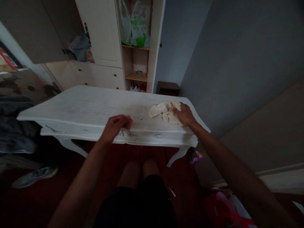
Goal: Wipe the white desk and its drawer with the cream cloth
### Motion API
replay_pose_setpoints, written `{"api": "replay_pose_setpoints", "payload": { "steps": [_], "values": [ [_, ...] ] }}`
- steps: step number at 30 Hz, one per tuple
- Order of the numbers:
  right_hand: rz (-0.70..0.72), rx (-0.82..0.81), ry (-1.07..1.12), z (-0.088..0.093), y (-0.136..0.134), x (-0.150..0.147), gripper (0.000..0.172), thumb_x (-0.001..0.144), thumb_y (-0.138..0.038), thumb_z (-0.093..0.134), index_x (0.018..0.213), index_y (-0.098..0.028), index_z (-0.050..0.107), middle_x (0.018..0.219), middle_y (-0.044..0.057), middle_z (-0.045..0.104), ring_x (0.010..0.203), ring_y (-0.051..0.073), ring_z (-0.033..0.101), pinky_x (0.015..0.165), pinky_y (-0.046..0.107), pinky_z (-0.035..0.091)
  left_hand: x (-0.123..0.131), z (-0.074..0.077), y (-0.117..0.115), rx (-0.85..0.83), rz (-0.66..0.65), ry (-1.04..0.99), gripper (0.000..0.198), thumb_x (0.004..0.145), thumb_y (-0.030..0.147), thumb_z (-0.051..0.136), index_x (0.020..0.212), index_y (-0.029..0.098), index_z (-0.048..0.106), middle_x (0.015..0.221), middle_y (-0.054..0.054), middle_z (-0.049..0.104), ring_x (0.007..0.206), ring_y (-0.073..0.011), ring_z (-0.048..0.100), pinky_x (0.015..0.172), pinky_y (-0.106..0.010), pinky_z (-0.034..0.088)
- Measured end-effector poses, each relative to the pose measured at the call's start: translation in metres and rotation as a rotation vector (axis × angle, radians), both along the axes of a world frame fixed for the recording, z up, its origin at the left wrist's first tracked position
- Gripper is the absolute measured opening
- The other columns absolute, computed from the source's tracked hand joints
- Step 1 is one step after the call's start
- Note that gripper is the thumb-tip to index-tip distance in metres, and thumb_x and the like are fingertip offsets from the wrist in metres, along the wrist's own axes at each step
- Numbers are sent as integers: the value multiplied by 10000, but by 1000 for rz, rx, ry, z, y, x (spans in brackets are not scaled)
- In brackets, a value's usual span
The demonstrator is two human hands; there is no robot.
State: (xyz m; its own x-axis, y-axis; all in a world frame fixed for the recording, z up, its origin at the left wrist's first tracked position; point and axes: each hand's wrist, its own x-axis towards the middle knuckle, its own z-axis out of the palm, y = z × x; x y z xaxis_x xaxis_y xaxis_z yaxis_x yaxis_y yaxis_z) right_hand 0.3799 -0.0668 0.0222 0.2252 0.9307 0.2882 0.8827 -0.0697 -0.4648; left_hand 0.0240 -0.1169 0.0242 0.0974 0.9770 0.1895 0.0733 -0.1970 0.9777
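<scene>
Dark shorts point(140, 202) nearest | right hand point(185, 114) pinching crumpled cream cloth point(165, 112) on white table point(95, 101), right end | left hand point(116, 125) loosely fisted above table's front edge

Blurred green lettering point(138, 22), seemingly illegible, on a plastic bag point(140, 33)
</scene>
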Motion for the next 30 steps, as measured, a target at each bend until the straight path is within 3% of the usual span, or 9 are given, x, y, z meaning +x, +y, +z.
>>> {"api": "replay_pose_setpoints", "payload": {
  "steps": [3, 6, 11, 15, 18, 22, 26, 30],
  "values": [
    [-6, -164, -70, 11, 14, -31, 1049, 711, -874, 446, 1510, -205, 332, 1544, 195, 346, 1419, 381, 324, 1109, 517, 324, -24, 2, 47, 137, 207, 153, 224, 739, 380, 609, 733, 169, 686, 660, -27, 663, 590, -139, 585, 630, -288, 500],
    [9, -171, -170, 13, 21, -57, 992, 681, -823, 566, 1459, -226, 414, 1486, 194, 415, 1315, 422, 429, 1016, 566, 401, -38, -11, 80, 210, 308, 330, 155, 709, 312, 614, 707, 171, 678, 646, -13, 648, 611, -136, 570, 646, -275, 465],
    [69, -13, -278, 11, 20, -84, 511, 779, -497, 661, 1216, -238, 617, 1276, 155, 577, 1089, 363, 572, 848, 499, 511, -46, -25, 94, 129, 350, 109, 193, 706, 314, 588, 758, 151, 677, 598, 4, 607, 555, -121, 541, 568, -248, 433],
    [249, 177, -283, 7, -15, -103, 393, 783, -321, 666, 1166, -244, 629, 1244, 111, 607, 1042, 314, 590, 845, 456, 528, -48, -28, 95, 146, 319, 91, 204, 698, 321, 598, 757, 147, 687, 584, 8, 612, 560, -123, 559, 576, -243, 439],
    [519, 331, -382, -12, -62, -126, 420, 792, -294, 694, 1200, -244, 609, 1381, 118, 540, 1201, 334, 513, 943, 474, 492, -49, -30, 97, 173, 323, 134, 186, 688, 291, 591, 745, 146, 692, 569, 15, 608, 545, -120, 548, 559, -239, 418],
    [892, 422, -560, -61, -103, -157, 423, 838, -275, 663, 1250, -306, 570, 1421, 76, 536, 1313, 317, 453, 1027, 506, 433, -49, -33, 98, 185, 302, 110, 194, 691, 296, 576, 743, 147, 689, 570, 16, 605, 547, -124, 545, 563, -243, 419],
    [947, 340, -645, -103, -89, -179, 359, 932, -174, 526, 1265, -305, 556, 1460, 95, 521, 1372, 307, 421, 880, 468, 526, -50, -36, 97, 216, 292, 152, 202, 702, 285, 564, 763, 149, 700, 607, 9, 625, 581, -128, 558, 584, -239, 430],
    [996, 217, -687, -116, -62, -193, 402, 943, -147, 480, 1326, -268, 511, 1526, 130, 440, 1393, 296, 414, 910, 539, 517, -51, -36, 95, 224, 309, 200, 204, 724, 264, 552, 779, 149, 712, 647, 0, 652, 617, -134, 576, 610, -239, 446]
  ]
}}
